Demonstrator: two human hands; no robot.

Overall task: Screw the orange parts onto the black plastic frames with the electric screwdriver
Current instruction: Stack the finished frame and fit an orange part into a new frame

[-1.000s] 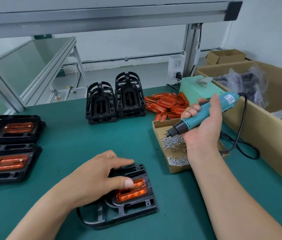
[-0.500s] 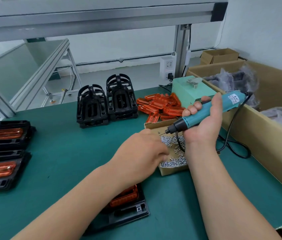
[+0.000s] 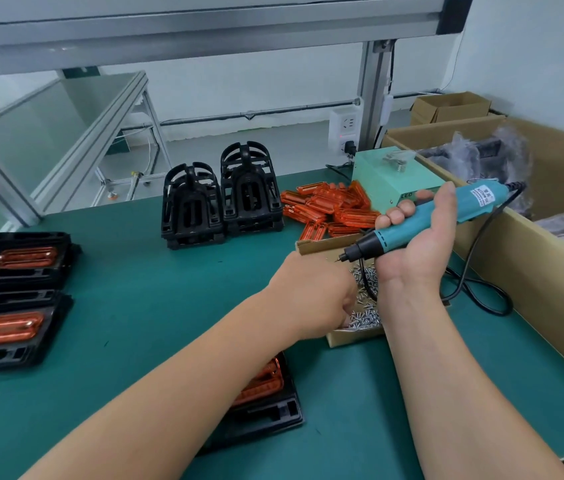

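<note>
— Green tabletop (image 3: 142, 278) under an aluminium frame (image 3: 204, 26): where do we stand?
— Our right hand (image 3: 419, 251) has its fingers wrapped round the electric screwdriver (image 3: 425, 218), tip pointing left over the cardboard screw box (image 3: 353, 338). Our left hand (image 3: 311, 292) dips into the screws (image 3: 365, 317). Its fingers are hidden under the knuckles, so we cannot tell whether they pinch one.
— And the work itself?
— One black frame (image 3: 270, 415) with its orange part (image 3: 263, 382) lies near us, half under our left forearm. Loose orange parts (image 3: 329, 206) are heaped far, right of the stacked frames (image 3: 190, 209).
— What might go wrong?
— We judge a screw could slip from our fingers, or several come up together. The cord (image 3: 474, 289), looped on the tabletop right of the box, could snag the tool's swing. Our forearm might nudge the orange part askew if unfastened.
— Any writing?
— "LED" on the green box (image 3: 394, 178); the screwdriver's white label (image 3: 483, 196) is too small to read.
</note>
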